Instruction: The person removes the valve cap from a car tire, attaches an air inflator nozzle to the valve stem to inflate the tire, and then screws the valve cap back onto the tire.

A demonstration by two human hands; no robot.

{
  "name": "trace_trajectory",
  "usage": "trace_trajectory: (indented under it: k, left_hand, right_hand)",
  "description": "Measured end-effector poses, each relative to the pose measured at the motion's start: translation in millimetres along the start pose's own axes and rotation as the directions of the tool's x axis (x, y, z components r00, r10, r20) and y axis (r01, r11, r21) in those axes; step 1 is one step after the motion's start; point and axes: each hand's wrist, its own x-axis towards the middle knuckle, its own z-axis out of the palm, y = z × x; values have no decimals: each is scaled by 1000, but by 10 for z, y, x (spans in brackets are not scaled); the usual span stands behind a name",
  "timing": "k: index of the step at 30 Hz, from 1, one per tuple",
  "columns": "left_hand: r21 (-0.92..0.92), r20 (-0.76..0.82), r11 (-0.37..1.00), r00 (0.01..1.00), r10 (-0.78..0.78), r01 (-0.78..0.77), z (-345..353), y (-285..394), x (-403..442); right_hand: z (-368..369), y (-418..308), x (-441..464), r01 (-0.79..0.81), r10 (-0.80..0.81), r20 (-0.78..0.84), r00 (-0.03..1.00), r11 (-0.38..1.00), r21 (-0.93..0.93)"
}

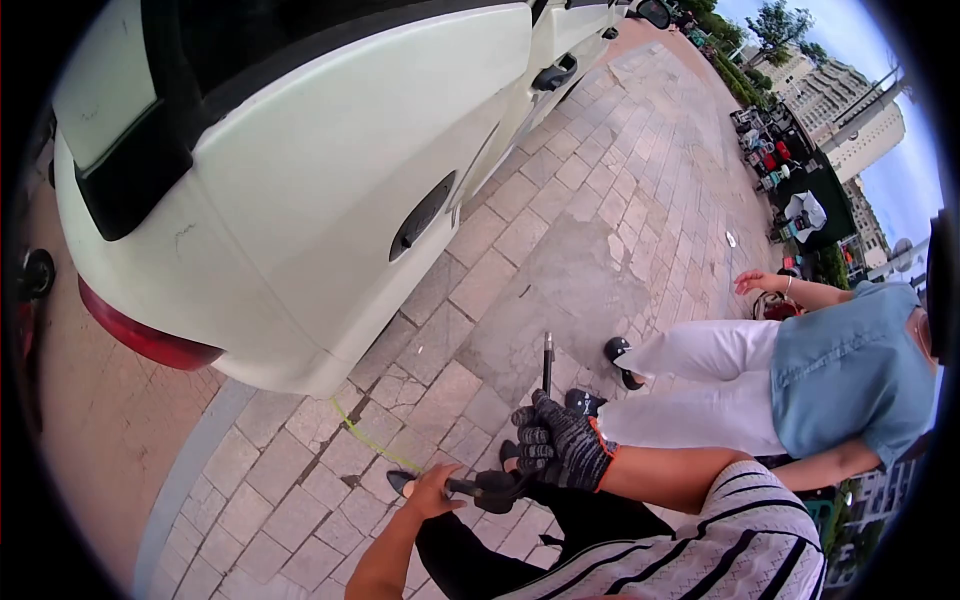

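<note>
My right hand, in a dark knitted glove with an orange cuff, is closed around a black wand with a metal tip. The wand points up the view, over the paving. My bare left hand grips a black part lower down that appears to belong to the same tool; my gloved hand partly hides where they join. A thin yellow-green hose runs along the ground from below the van's rear corner towards my left hand. The white van stands ahead, to the left.
A person in a blue top and white trousers stands close on my right, one hand held out. Stone paving extends beside the van, with a grey patch in it. A grey kerb curves at left. Parked scooters line the far right.
</note>
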Motion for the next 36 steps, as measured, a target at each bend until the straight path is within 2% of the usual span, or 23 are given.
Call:
trace_trajectory:
  k: [2,4,5,6,7,9,11,12,13,15,16,17,19,21,23,25,27,28,31,33,34,35,36]
  left_hand:
    - [-225,377,929,905,-195,294,80,-174,-63]
    - [-199,294,913,910,-291,356,22,-92,-176]
    - [-176,216,902,909,-356,395,14,-74,-265]
    - [-313,216,857,909,-356,410,126,-211,-314]
    - [-318,414,681,743,-526,660,82,-251,-261]
    - [-373,378,657,754,-537,655,369,-740,-301]
    - [-333,457,530,625,-632,780,436,-1007,-299]
    - [-313,450,524,609,-653,792,529,-1146,-230]
    - [-319,456,500,593,-663,805,615,-1266,-156]
    - [-288,596,382,477,-646,878,720,-1519,-28]
    - [-304,612,359,469,-637,883,785,-1617,34]
    - [-303,615,351,463,-638,886,911,-1785,63]
    - [-284,734,232,367,-572,930,1047,-2045,107]
    - [-314,729,177,356,-585,933,1270,-2270,192]
    - [-349,805,132,369,-465,928,1535,-2611,303]
    - [-374,801,95,373,-469,923,1664,-2724,507]
    - [-385,863,-9,356,-359,923,1828,-2921,658]
    - [-380,860,-11,349,-371,925,1911,-2983,711]
    - [-359,801,127,375,-466,925,2080,-3083,940]
    - [-311,779,212,376,-501,927,2129,-3092,1096]
    - [-254,771,336,400,-495,907,2198,-3193,1153]
    - [-249,762,341,401,-509,906,2261,-3229,1203]
    - [-212,773,392,399,-493,895,2330,-3239,1266]
  right_hand:
    - [-4,-141,163,-12,9,35,999,996,93]
    - [-87,-287,553,77,-76,-17,997,996,44]
    - [-167,-405,854,173,-177,-37,983,980,-98]
    - [-235,-504,1160,227,-234,-24,972,961,-159]
    - [-340,-578,1544,264,-277,-19,961,931,-253]
    - [-531,-656,2308,252,-275,-22,961,909,-333]
    - [-857,-505,3127,267,-307,-36,951,876,-402]
    - [-913,-493,3406,246,-314,-79,946,856,-455]
    - [-975,-473,3668,220,-324,-121,938,829,-514]
    - [-1071,-385,4177,201,-317,-108,942,794,-574]
    - [-1118,-361,4413,204,-332,-95,938,754,-625]
    - [-1151,-344,4649,198,-315,-71,946,739,-644]
    - [-1201,-201,5023,257,-317,18,948,732,-631]
    - [-1284,-176,5398,274,-300,69,952,724,-633]
    - [-1403,-179,5731,297,-287,121,950,718,-630]
    - [-1491,-214,5996,329,-221,245,944,690,-645]
    - [-1551,-208,6277,316,-226,222,949,691,-650]
    - [-1607,-211,6406,313,-204,238,949,668,-675]
    - [-1739,-154,6671,334,-208,263,942,631,-700]
    - [-1827,-196,6740,367,-273,282,920,343,-865]
    - [-2030,-188,7190,487,-409,480,776,-95,-868]
    - [-2054,-229,7217,502,-413,491,767,-92,-860]
    - [-2054,-260,7221,514,-410,560,720,-227,-827]
